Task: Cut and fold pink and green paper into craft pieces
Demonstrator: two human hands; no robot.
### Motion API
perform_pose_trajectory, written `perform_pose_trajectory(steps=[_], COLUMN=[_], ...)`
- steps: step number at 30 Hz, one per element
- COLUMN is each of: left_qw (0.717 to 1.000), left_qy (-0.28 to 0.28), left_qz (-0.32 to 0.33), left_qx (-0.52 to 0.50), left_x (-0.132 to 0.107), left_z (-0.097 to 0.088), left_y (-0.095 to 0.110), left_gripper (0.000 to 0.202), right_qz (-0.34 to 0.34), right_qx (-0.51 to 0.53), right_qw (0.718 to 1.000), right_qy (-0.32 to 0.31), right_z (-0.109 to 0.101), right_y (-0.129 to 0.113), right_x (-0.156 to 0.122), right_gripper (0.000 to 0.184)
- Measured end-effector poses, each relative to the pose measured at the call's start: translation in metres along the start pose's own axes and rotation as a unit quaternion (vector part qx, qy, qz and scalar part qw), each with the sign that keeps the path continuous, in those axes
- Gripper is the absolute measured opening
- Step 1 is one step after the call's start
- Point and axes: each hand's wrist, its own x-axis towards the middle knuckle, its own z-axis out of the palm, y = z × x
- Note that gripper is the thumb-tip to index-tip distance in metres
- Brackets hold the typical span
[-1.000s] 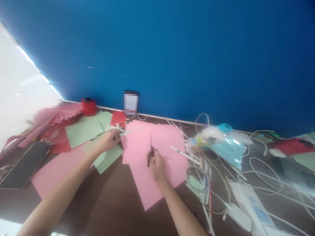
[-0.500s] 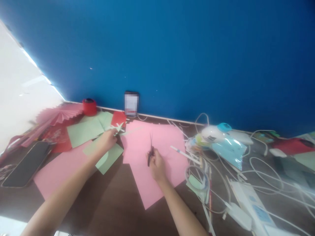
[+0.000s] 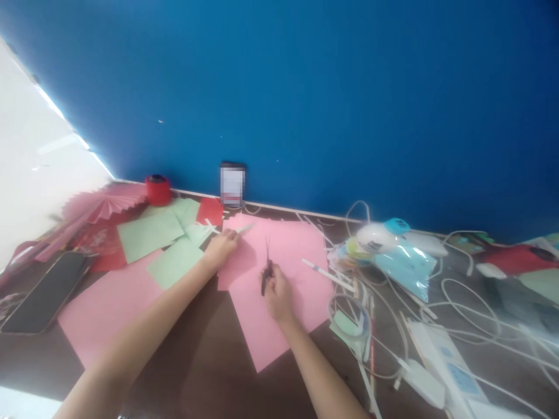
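Note:
My right hand (image 3: 278,291) is closed on dark-handled scissors (image 3: 267,270), their thin blades pointing away from me over the pink paper (image 3: 297,244). Its wrist rests low over the same sheets. To the left, my left hand (image 3: 222,249) lies at the left edge of the pink stack, fingers curled together. A pale green paper strip (image 3: 246,228) sticks out from its fingertips; blur hides the exact grip. Beside that hand are white paper strips (image 3: 212,226), a red paper square (image 3: 209,210) and light green sheets (image 3: 174,265).
A phone (image 3: 233,185) leans on the blue wall. Left are a red roll (image 3: 158,191), a pleated pink paper fan (image 3: 105,203) and a dark phone (image 3: 46,294). Rightward lie a tape roll (image 3: 368,329), a blue plastic packet (image 3: 408,270), tangled cables (image 3: 474,308) and a power strip (image 3: 441,355).
My left hand has moved right, from the green sheets onto the pink paper's edge. A green piece formerly beside its forearm is no longer visible. My right hand and the scissors stay put.

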Motion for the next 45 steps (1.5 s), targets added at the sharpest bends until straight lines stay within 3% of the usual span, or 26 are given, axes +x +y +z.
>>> perform_pose_trajectory(steps=[3, 8, 12, 15, 17, 20, 23, 26, 29, 33, 38, 42, 45], left_qw=[0.999, 0.999, 0.985, 0.968, 0.968, 0.97, 0.969, 0.962, 0.949, 0.947, 0.93, 0.915, 0.918], left_qy=[-0.03, -0.001, 0.074, 0.139, 0.124, 0.057, 0.028, 0.076, 0.119, 0.016, -0.043, -0.075, -0.053], left_qz=[0.007, -0.006, -0.028, -0.085, -0.133, -0.206, -0.221, -0.222, -0.254, -0.306, -0.354, -0.362, -0.349], left_qx=[0.016, -0.046, -0.156, -0.19, -0.172, -0.119, -0.103, -0.141, -0.143, -0.093, -0.087, -0.162, -0.18], left_x=[0.003, 0.0, -0.006, -0.016, -0.025, -0.036, -0.042, -0.046, -0.054, -0.075, -0.094, -0.095, -0.096], left_z=[0.004, 0.011, 0.008, -0.004, -0.012, -0.017, -0.012, -0.007, -0.012, -0.025, -0.033, -0.035, -0.034], left_y=[0.008, 0.008, -0.008, -0.029, -0.04, -0.045, -0.042, -0.049, -0.068, -0.097, -0.113, -0.114, -0.116], left_gripper=[0.023, 0.027, 0.036, 0.031, 0.025, 0.022, 0.02, 0.021, 0.029, 0.031, 0.056, 0.046, 0.033], right_qz=[0.0, 0.006, 0.01, 0.013, 0.014, 0.017, 0.014, 0.009, 0.008, 0.008, 0.005, 0.001, 0.003], right_qx=[0.017, 0.019, 0.031, 0.029, 0.027, 0.017, 0.011, 0.018, 0.02, -0.003, -0.005, -0.011, -0.017], right_qw=[1.0, 1.0, 0.999, 0.999, 1.0, 1.0, 1.0, 1.0, 1.0, 1.0, 1.0, 1.0, 1.0], right_qy=[-0.004, -0.01, -0.006, -0.002, -0.008, -0.009, -0.009, -0.008, -0.004, -0.006, -0.007, -0.008, -0.008], right_z=[0.0, 0.001, 0.001, 0.001, 0.001, 0.001, 0.001, 0.0, 0.0, -0.001, 0.0, 0.0, -0.001], right_y=[0.001, 0.002, 0.002, 0.002, 0.002, 0.001, 0.001, -0.001, -0.002, 0.004, 0.009, 0.007, 0.006], right_x=[0.0, 0.0, 0.0, 0.0, 0.0, 0.0, 0.0, 0.0, 0.0, 0.0, 0.0, 0.0, 0.0], right_gripper=[0.013, 0.014, 0.014, 0.013, 0.013, 0.013, 0.012, 0.013, 0.014, 0.013, 0.014, 0.014, 0.015])
